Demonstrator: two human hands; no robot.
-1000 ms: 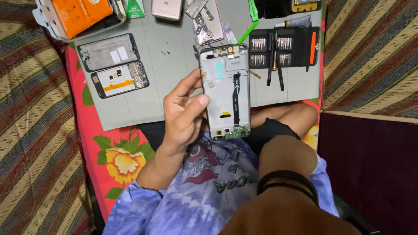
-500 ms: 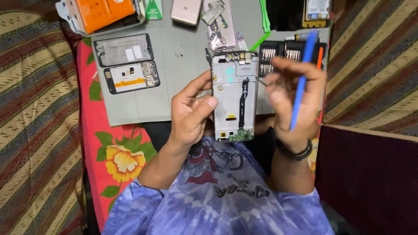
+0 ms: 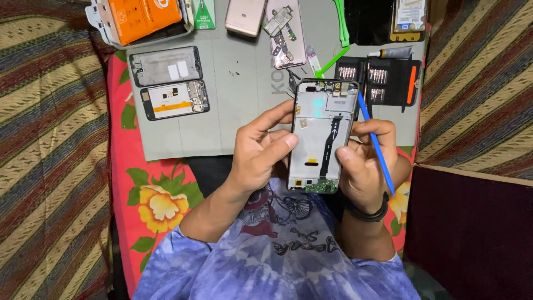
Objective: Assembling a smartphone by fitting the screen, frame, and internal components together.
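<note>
1. An opened phone frame (image 3: 322,136), back cover off and inner parts showing, is held upright in the air over the person's lap, just in front of the near edge of the grey work mat (image 3: 244,100).
2. The left hand (image 3: 261,153) grips the frame's left edge, thumb pressed on its inner face and fingers curled behind.
3. The right hand (image 3: 363,164) is closed around the frame's right edge, thumb resting on the lower inner face, and it also pinches a blue pry tool (image 3: 376,143) that slants along the frame's right side, tip up near the top corner.
4. A black band sits on the right wrist.
5. On the mat, well to the left, lie two more phone frames (image 3: 169,82), one above the other.
6. Behind the held frame are a black screwdriver bit case (image 3: 380,80), a green pry stick (image 3: 332,61) and a phone back with loose parts (image 3: 286,30).
7. An orange box (image 3: 141,19) sits at the mat's far left corner.
8. A red floral cloth (image 3: 152,200) lies under the mat.
</note>
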